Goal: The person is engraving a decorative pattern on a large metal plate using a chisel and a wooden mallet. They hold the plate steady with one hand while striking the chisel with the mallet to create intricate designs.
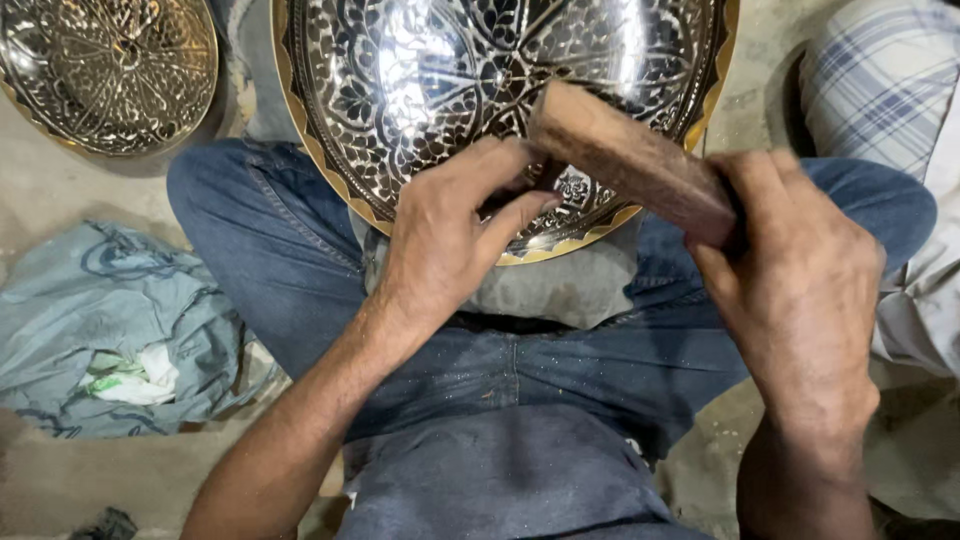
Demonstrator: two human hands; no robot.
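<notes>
A large engraved metal tray (pixel 420 90), gold-rimmed, rests tilted against a seated person's jeans-clad lap, its near rim over a grey pad. It looks stiff, weighty and slick, best gripped at the rim. The right hand (pixel 800 290) is clenched around a wooden mallet (pixel 630 160); the left hand (pixel 450 230) pinches something small against the tray, hidden by its fingers. A second tray (pixel 110 70) lies on the floor.

Blue denim jeans (pixel 300 260) — dust-speckled at the lap; dark grey-blue shirt hem (pixel 500 470); forearms bare — no sleeves, no rings.
</notes>
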